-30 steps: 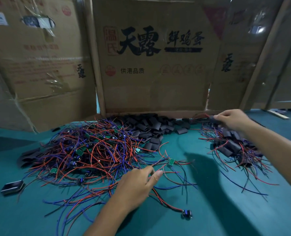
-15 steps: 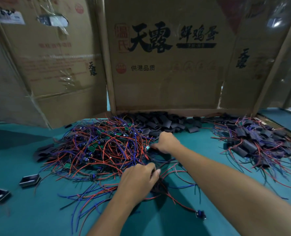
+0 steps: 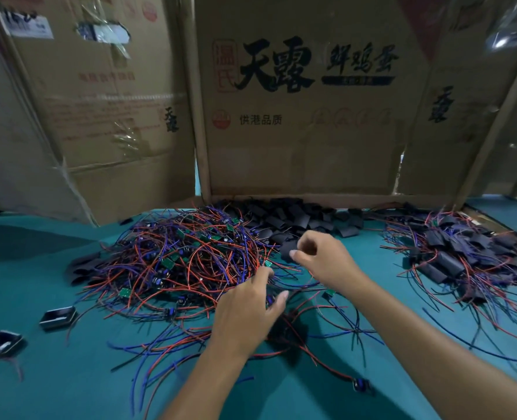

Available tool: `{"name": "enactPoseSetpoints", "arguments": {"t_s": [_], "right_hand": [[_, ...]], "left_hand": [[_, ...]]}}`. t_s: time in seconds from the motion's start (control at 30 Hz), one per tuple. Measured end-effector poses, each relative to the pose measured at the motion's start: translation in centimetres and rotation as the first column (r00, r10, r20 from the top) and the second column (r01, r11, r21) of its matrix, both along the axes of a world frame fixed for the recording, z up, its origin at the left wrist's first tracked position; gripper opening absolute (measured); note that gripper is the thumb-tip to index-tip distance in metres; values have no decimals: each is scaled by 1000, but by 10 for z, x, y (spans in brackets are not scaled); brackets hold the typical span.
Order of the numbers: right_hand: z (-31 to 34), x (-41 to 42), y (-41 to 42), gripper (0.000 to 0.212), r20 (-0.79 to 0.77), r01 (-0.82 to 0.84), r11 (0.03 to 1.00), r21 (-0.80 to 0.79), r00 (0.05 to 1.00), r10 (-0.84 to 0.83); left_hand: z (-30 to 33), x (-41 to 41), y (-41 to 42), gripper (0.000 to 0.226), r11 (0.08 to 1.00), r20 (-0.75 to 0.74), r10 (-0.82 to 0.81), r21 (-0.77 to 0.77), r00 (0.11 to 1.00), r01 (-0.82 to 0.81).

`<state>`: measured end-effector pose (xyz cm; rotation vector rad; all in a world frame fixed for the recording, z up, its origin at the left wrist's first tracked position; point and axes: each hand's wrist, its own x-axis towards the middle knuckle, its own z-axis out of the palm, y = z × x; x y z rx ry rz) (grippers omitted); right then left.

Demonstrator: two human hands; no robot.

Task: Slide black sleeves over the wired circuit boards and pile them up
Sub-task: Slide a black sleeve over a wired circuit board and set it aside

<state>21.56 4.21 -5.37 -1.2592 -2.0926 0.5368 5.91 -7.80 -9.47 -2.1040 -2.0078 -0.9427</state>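
Right hand [image 3: 324, 262] pinches apparently a black sleeve [image 3: 289, 248]; left hand [image 3: 248, 310] grips wires [image 3: 284, 328]; square sleeve mouth to board before sliding.

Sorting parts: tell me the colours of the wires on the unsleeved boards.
Red and blue, seen in the head view on the tangled heap of wired green circuit boards.

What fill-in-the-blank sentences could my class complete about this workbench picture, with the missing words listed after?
1. The table surface is ___ in colour.
2. The pile of sleeved boards lies to the ___ of the unsleeved wired boards.
3. The loose black sleeves lie against a ___ box.
4. The right hand pinches a black ___.

Missing words: teal; right; cardboard; sleeve
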Motion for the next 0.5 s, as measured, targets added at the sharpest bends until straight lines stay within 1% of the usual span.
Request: {"name": "enactPoseSetpoints", "arguments": {"t_s": [0.07, 0.1, 0.17, 0.2, 0.23, 0.27, 0.3, 0.33, 0.43, 0.5], "right_hand": [[-1, 6, -33, 23, -47, -71, 997, 5, 996, 71], [-4, 8, -48, 23, -79, -105, 994, -10, 991, 103], [-9, 11, -68, 22, -180, -151, 988, -30, 973, 143], [-10, 12, -73, 22, -260, -187, 981, -49, 951, 168], [-11, 15, -75, 23, -367, -251, 962, -109, 909, 196], [-12, 16, -76, 28, -501, -336, 924, -182, 840, 207], [-13, 18, -77, 34, -595, -403, 884, -238, 780, 196], [-14, 19, -77, 38, -640, -447, 856, -260, 744, 194], [-21, 18, -80, 34, -583, -427, 880, -206, 776, 240], [-24, 15, -84, 31, -589, -404, 897, -181, 774, 230]], "left_hand": [[1, 5, 0, 56, 999, -1, -24, 38, 1000, 24], [0, 8, 0, 57, 998, -19, -43, 42, 999, 44], [-2, 12, -1, 48, 996, -79, -79, 45, 994, 83], [-2, 13, -1, 42, 993, -90, -98, 51, 991, 103], [-1, 13, -2, 37, 991, -77, -119, 50, 990, 123], [1, 13, -3, 33, 989, -40, -143, 40, 989, 144], [2, 12, -4, 31, 987, -3, -159, 24, 987, 159], [4, 12, -5, 31, 987, 10, -163, 7, 986, 163], [6, 15, -5, 34, 990, -55, -130, -69, 990, 126], [7, 19, -5, 34, 993, -72, -76, -100, 995, 68]]}}
